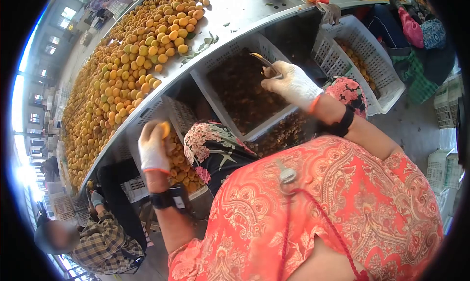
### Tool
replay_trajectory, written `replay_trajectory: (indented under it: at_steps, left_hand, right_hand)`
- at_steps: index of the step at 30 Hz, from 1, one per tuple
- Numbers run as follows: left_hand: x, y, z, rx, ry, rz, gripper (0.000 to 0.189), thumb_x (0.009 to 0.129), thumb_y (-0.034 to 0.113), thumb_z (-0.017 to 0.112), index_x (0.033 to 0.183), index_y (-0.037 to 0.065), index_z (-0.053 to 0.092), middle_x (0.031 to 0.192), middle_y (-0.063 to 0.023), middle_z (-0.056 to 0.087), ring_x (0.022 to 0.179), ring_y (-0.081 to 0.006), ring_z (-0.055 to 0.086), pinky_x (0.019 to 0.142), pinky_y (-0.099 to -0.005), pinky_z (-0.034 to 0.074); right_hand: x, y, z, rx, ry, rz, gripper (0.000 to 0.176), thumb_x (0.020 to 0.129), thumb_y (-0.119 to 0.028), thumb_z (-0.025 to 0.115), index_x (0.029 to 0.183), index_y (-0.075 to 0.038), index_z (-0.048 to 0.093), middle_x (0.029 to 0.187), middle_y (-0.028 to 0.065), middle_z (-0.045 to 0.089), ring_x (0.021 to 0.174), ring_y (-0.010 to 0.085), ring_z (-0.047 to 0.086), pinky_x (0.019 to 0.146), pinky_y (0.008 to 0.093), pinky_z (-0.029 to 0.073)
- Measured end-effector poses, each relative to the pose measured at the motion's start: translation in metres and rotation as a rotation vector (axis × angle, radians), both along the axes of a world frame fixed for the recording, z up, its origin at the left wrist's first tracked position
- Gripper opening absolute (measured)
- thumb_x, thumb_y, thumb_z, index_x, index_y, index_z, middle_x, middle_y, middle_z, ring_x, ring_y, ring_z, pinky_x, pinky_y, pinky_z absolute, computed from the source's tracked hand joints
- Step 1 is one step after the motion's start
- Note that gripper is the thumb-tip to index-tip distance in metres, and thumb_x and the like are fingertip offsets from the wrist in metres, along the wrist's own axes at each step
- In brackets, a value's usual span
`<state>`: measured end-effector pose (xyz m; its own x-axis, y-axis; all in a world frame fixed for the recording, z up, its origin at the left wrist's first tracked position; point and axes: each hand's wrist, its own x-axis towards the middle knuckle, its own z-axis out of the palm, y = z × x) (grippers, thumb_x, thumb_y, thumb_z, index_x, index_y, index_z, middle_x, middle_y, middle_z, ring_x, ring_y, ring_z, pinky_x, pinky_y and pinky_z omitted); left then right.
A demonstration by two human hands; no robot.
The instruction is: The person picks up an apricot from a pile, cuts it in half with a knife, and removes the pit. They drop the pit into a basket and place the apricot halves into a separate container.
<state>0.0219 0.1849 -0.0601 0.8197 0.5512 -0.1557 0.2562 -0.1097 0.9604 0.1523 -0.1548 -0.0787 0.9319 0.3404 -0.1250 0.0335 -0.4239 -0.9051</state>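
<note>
My left hand (152,146), in a white glove with an orange cuff, is closed round an apricot (165,129), somewhat smeared by motion. Below it, a crate (182,112) holds orange fruit pieces (183,161). My gloved right hand (292,83) grips a small knife (268,62), its blade pointing up and left, with a bit of orange at the tip. That hand is above a white crate (208,88) of dark brown pieces (245,92) under the table edge.
A large heap of apricots (122,75) covers much of the metal table (235,9), with loose leaves (208,40) beside it. To the right stands another white crate (387,83) of fruit. A person in a checked shirt (105,244) is at lower left; another is at upper right.
</note>
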Motion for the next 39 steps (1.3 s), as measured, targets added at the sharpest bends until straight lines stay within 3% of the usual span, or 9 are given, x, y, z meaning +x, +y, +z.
replay_trajectory:
  at_steps: [4,6,8,12,22,24,28,33,39]
  left_hand:
    - [-0.038,0.158,-0.066,0.536,0.315,0.153,0.024,0.09,0.021,0.064,0.102,0.001,0.067,0.081,-0.0071,0.066,0.067,-0.0187,0.063,0.062,-0.0322,0.051]
    - [-0.034,0.149,-0.034,0.979,0.42,0.254,0.033,0.088,0.023,0.07,0.108,-0.003,0.066,0.108,-0.0154,0.07,0.095,-0.0222,0.065,0.086,-0.0366,0.051]
    - [-0.012,0.153,-0.03,0.618,-0.023,0.234,0.035,0.088,0.017,0.068,0.114,-0.006,0.063,0.113,-0.0163,0.068,0.1,-0.0214,0.064,0.091,-0.0344,0.049]
    - [0.061,0.122,-0.013,0.638,-0.032,0.037,0.026,0.088,0.012,0.064,0.109,-0.003,0.067,0.107,-0.0127,0.071,0.095,-0.0195,0.065,0.088,-0.0313,0.049]
    - [0.195,0.107,-0.042,1.113,0.605,-0.25,0.039,0.084,0.039,0.063,0.104,0.006,0.072,0.105,-0.0178,0.072,0.1,-0.0355,0.067,0.088,-0.0415,0.051]
    - [0.208,0.11,-0.047,1.045,0.703,-0.299,0.046,0.082,0.042,0.064,0.108,0.004,0.07,0.106,-0.0191,0.071,0.103,-0.035,0.067,0.089,-0.041,0.051]
    - [0.223,0.133,-0.082,1.012,0.623,-0.161,0.049,0.081,0.035,0.068,0.118,0.004,0.063,0.112,-0.0197,0.07,0.105,-0.0327,0.067,0.089,-0.0386,0.052]
    - [0.197,0.119,-0.067,0.829,0.265,-0.019,0.038,0.081,0.022,0.072,0.112,0.001,0.064,0.096,-0.0134,0.069,0.082,-0.0209,0.065,0.075,-0.0309,0.052]
    - [0.132,0.028,0.01,-0.254,-0.353,-0.312,0.046,0.085,-0.002,0.056,0.131,-0.005,0.053,0.098,-0.0099,0.061,0.076,-0.0137,0.056,0.068,-0.023,0.045]
  right_hand:
    - [-0.001,-0.007,-0.011,-0.11,-0.045,-0.014,0.033,0.084,-0.023,0.064,0.104,0.003,0.063,0.087,0.0182,0.069,0.08,0.0276,0.068,0.075,0.0368,0.053]
    - [0.001,-0.009,-0.006,-0.14,0.174,0.06,0.03,0.087,-0.022,0.06,0.106,0.0,0.063,0.089,0.0206,0.069,0.082,0.029,0.069,0.074,0.0379,0.053]
    - [-0.003,-0.007,-0.005,-0.169,0.218,0.09,0.029,0.09,-0.023,0.057,0.109,-0.002,0.062,0.091,0.0235,0.069,0.087,0.0338,0.069,0.077,0.0414,0.052]
    - [-0.004,-0.004,-0.01,-0.394,-0.035,0.333,0.034,0.092,-0.028,0.059,0.111,0.001,0.057,0.098,0.0281,0.066,0.097,0.0442,0.063,0.084,0.0476,0.049]
    - [0.006,-0.018,-0.023,-0.714,-0.069,0.465,0.027,0.089,-0.024,0.062,0.099,0.001,0.06,0.088,0.0242,0.068,0.079,0.0415,0.067,0.074,0.0477,0.051]
    - [0.007,-0.003,0.017,-0.091,0.433,0.306,0.034,0.091,-0.031,0.062,0.104,0.0,0.062,0.086,0.023,0.068,0.077,0.0397,0.067,0.071,0.0447,0.051]
    - [0.017,-0.016,-0.05,-0.567,0.088,0.336,0.035,0.09,-0.033,0.061,0.106,-0.003,0.064,0.091,0.0198,0.069,0.089,0.037,0.067,0.08,0.0407,0.05]
    - [0.011,-0.003,0.004,-0.01,0.14,0.219,0.028,0.092,-0.028,0.062,0.107,-0.004,0.063,0.085,0.0116,0.067,0.082,0.0206,0.064,0.074,0.0344,0.049]
    - [0.005,-0.004,0.01,0.175,0.158,0.14,0.028,0.095,-0.028,0.06,0.107,-0.002,0.061,0.078,0.0082,0.062,0.074,0.017,0.058,0.069,0.0318,0.047]
